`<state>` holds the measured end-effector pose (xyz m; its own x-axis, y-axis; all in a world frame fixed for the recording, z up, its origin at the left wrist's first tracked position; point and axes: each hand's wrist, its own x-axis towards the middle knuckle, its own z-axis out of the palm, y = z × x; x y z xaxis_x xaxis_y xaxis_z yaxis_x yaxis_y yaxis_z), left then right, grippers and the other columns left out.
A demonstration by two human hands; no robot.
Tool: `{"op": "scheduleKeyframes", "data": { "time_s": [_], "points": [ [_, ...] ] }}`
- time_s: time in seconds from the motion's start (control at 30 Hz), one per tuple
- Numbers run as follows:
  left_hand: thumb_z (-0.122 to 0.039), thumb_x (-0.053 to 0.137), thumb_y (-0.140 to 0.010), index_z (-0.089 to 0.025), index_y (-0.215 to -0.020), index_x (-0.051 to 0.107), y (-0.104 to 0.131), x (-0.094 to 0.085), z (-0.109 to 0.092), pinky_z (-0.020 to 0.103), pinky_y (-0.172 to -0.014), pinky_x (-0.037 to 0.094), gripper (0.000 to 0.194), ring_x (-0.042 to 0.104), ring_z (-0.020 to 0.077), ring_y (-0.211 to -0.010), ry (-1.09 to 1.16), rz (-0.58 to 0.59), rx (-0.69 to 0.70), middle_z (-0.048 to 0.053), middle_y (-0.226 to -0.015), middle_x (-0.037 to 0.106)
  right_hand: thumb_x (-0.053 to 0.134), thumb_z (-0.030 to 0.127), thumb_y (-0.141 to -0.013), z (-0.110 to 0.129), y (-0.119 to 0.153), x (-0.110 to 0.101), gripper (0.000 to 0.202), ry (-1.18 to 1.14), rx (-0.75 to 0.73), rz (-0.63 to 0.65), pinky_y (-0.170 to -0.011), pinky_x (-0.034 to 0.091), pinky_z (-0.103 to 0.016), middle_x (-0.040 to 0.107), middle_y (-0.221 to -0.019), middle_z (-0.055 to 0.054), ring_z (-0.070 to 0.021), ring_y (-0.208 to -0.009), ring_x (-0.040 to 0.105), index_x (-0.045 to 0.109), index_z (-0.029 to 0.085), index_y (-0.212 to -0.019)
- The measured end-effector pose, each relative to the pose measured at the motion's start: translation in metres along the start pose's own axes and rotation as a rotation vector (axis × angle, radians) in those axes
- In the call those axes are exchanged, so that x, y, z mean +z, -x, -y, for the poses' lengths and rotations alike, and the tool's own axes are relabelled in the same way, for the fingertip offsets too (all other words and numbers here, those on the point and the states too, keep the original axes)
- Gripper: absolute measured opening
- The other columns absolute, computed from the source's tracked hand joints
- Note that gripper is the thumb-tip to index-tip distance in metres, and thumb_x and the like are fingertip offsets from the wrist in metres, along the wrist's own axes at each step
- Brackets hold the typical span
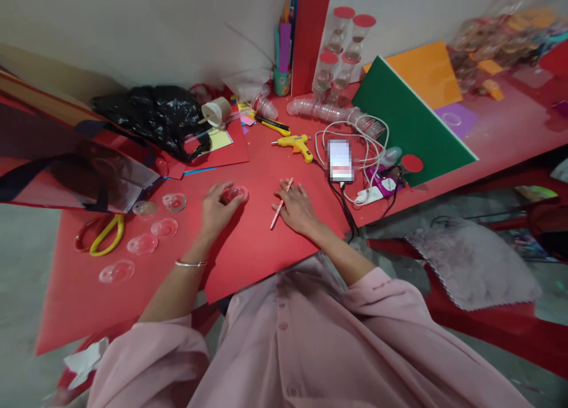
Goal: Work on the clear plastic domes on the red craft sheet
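My left hand (217, 211) is curled at the edge of a clear plastic dome lid (236, 194), which rests on a sheet of red card (252, 242). Thumb and fingers close on the lid's left side. To its right, my right hand (298, 208) lies palm down on the same card. A slim pink pencil (281, 204) slants across its fingers, tucked between them. Left of my left hand, several similar lids, one of them this clear lid (142, 243), are spread over the red table (84, 295).
Yellow-handled scissors (107, 235) lie at left, below a bag (66, 159). Behind the card are a yellow glue gun (293, 144), a cutter (273, 124) and a black plastic bag (151, 115). A phone (340, 158) with cables and a green board (408, 121) stand right.
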<state>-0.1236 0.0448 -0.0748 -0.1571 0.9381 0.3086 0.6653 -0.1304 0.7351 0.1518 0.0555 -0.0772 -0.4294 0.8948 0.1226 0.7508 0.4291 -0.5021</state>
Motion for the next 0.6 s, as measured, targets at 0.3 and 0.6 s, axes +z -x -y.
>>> {"op": "scheduleKeyframes", "data": {
  "time_s": [0.3,0.6],
  "points": [
    [-0.048,0.071,-0.095,-0.025,-0.125,0.075,0.017,-0.014,0.018,0.043,-0.103,0.059,0.038,0.073,0.0277,-0.117,-0.112,0.003,0.122,0.01,-0.13,0.076,0.068,0.039,-0.106,0.05,0.015,-0.052,0.036,-0.044,-0.056,0.063,-0.13,0.036,-0.06,0.052,-0.166,-0.024,-0.0348,-0.161,0.043,0.068,0.018,-0.136],
    [-0.044,0.07,-0.095,-0.023,-0.123,0.075,0.019,-0.017,0.01,0.037,-0.091,0.061,0.035,0.075,0.0242,-0.101,-0.033,0.017,0.153,0.012,-0.124,0.076,0.05,0.044,-0.114,0.111,-0.085,0.003,0.027,-0.464,-0.105,-0.255,-0.091,0.054,-0.03,0.077,-0.101,-0.002,-0.0189,-0.099,0.071,0.069,0.026,-0.107]
  ]
}}
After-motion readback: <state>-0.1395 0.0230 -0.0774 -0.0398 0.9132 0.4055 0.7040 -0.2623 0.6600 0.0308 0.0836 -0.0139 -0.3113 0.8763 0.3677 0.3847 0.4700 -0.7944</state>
